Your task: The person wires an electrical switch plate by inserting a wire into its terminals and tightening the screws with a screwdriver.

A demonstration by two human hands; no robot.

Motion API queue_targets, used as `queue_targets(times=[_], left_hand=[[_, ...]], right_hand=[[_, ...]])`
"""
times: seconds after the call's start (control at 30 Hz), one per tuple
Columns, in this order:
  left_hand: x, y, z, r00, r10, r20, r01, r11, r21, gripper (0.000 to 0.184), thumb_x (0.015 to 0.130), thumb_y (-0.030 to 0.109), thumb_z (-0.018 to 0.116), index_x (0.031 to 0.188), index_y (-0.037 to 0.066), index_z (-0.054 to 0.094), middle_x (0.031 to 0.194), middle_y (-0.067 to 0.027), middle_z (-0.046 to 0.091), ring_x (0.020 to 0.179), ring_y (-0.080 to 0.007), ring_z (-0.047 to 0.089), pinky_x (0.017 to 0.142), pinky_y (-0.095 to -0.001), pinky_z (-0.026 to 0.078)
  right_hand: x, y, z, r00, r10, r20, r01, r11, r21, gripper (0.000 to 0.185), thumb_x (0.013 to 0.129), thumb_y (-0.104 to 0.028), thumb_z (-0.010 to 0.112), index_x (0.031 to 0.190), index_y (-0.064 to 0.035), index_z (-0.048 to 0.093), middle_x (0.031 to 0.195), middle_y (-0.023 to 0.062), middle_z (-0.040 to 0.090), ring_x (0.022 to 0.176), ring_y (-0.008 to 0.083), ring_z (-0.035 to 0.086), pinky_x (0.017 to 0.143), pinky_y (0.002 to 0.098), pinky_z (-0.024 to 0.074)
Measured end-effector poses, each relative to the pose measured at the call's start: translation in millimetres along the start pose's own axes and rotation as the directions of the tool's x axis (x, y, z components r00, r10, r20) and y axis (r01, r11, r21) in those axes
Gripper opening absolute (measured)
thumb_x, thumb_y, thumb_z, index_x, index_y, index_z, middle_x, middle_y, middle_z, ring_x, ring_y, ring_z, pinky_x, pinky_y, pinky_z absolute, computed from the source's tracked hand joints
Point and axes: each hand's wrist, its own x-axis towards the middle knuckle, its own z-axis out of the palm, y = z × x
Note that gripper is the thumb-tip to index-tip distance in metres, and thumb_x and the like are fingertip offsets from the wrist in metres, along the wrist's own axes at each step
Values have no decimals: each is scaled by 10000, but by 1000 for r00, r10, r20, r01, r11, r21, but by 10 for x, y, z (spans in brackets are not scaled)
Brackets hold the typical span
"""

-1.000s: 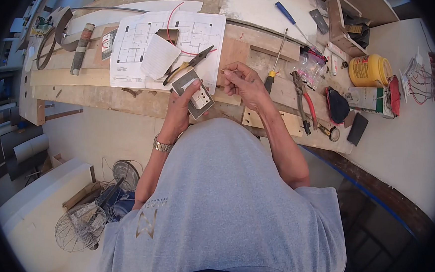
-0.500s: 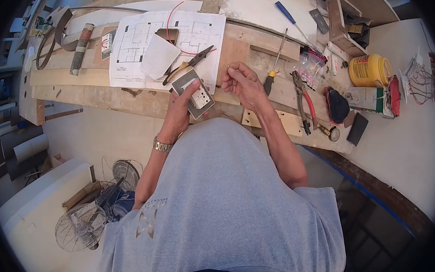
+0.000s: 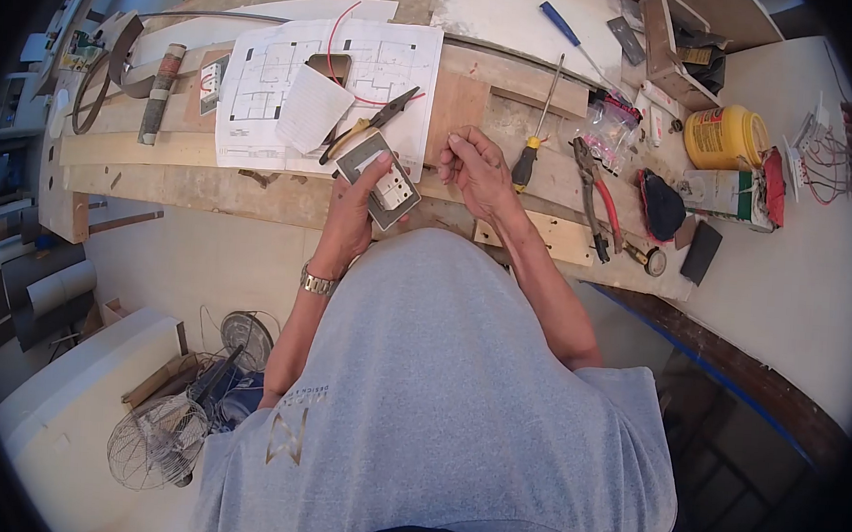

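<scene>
My left hand (image 3: 351,213) is closed around a wall socket (image 3: 391,192) with white modules and a grey frame, its thumb lying across the front. To the right, my right hand (image 3: 482,174) hovers over the bench edge, thumb and fingers pinched together. Anything between those fingertips is too small to make out. Just beyond the socket, pliers (image 3: 391,110) with dark jaws and a yellowish handle rest on a printed floor plan (image 3: 259,124). A folded sheet of lined paper (image 3: 310,113) and a thin red wire (image 3: 334,38) lie there too. Nearest my right hand is a yellow-and-black screwdriver (image 3: 526,165).
Red-handled pliers (image 3: 601,194), a yellow tub (image 3: 722,138), a metal can (image 3: 718,193) and a wooden box (image 3: 669,47) are on the right. A blue screwdriver (image 3: 560,25) lies at the back. Left stands a rolled tube (image 3: 160,94); below, a fan (image 3: 157,440).
My right hand has shifted slightly down and its fingers have curled a little more. The socket stays in my left hand, nearly still.
</scene>
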Motion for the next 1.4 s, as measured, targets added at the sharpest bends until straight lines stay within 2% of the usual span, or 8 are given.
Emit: queue_targets(times=[0.2, 0.27, 0.3, 0.47, 0.77, 1.0, 1.17, 1.4], left_hand=[[-1, 1, 5, 1000, 0, -11, 0, 1000, -19, 455, 1037, 397, 725, 1312, 47, 632, 1114, -133, 749, 975, -222, 784, 655, -415, 696], [-5, 19, 16, 1000, 5, -20, -5, 1000, -28, 448, 1039, 396, 722, 1308, 52, 628, 1114, -130, 749, 983, -220, 782, 655, -418, 695], [-4, 23, 21, 1000, 0, -12, -1, 998, -68, 443, 1040, 404, 718, 1301, 57, 624, 1118, -129, 749, 986, -221, 781, 654, -421, 695], [24, 32, -12, 998, -37, 50, 43, 991, -128, 442, 1045, 434, 703, 1285, 72, 620, 1120, -123, 747, 990, -225, 780, 656, -426, 695], [87, -20, -61, 997, -40, 61, 49, 986, -157, 454, 1060, 448, 683, 1297, 64, 637, 1099, -103, 745, 956, -210, 772, 651, -410, 681], [85, -15, -12, 999, 6, 38, -1, 992, -129, 456, 1064, 422, 682, 1302, 36, 635, 1089, -103, 736, 923, -193, 762, 641, -404, 687], [76, -37, -15, 1000, 16, 3, -16, 992, -128, 442, 1058, 390, 702, 1301, 29, 626, 1103, -104, 729, 915, -193, 765, 634, -409, 698], [43, 7, 12, 1000, 17, 18, -14, 991, -130, 382, 1055, 369, 714, 1261, 66, 605, 1088, -81, 711, 912, -193, 763, 632, -412, 695]], right_hand=[[-28, -63, 11, 998, 56, 17, -58, 988, 144, 177, 1130, -220, 614, 1048, -67, 652, 879, 12, 644, 753, 125, 604, 683, 280, 509], [-57, -162, 2, 972, 170, 160, -209, 940, 269, 197, 1115, -237, 652, 1080, -46, 686, 894, 8, 662, 761, 118, 603, 686, 271, 506], [-63, -188, 29, 971, 173, 166, -213, 939, 269, 197, 1115, -237, 652, 1080, -46, 686, 894, 8, 662, 761, 118, 603, 686, 271, 506], [-113, -286, 200, 984, 150, 98, -140, 985, -105, 268, 1082, -290, 716, 1138, -30, 747, 926, 7, 704, 756, 73, 585, 703, 239, 482], [-161, -352, 429, 978, 131, 165, -45, 897, -440, 265, 1077, -260, 703, 1106, -3, 756, 887, -3, 712, 696, 53, 574, 627, 240, 463], [-155, -397, 481, 973, 148, 179, -57, 899, -435, 249, 1069, -237, 704, 1077, 6, 757, 876, 7, 713, 676, 59, 564, 601, 242, 456], [-126, -375, 470, 970, 162, 179, -34, 825, -564, 251, 1054, -231, 718, 1021, 15, 754, 837, 15, 705, 662, 72, 566, 600, 257, 464], [-96, -371, 489, 980, 125, 157, -12, 816, -577, 267, 1048, -247, 718, 1012, 16, 752, 847, 31, 723, 683, 82, 596, 604, 269, 483]])
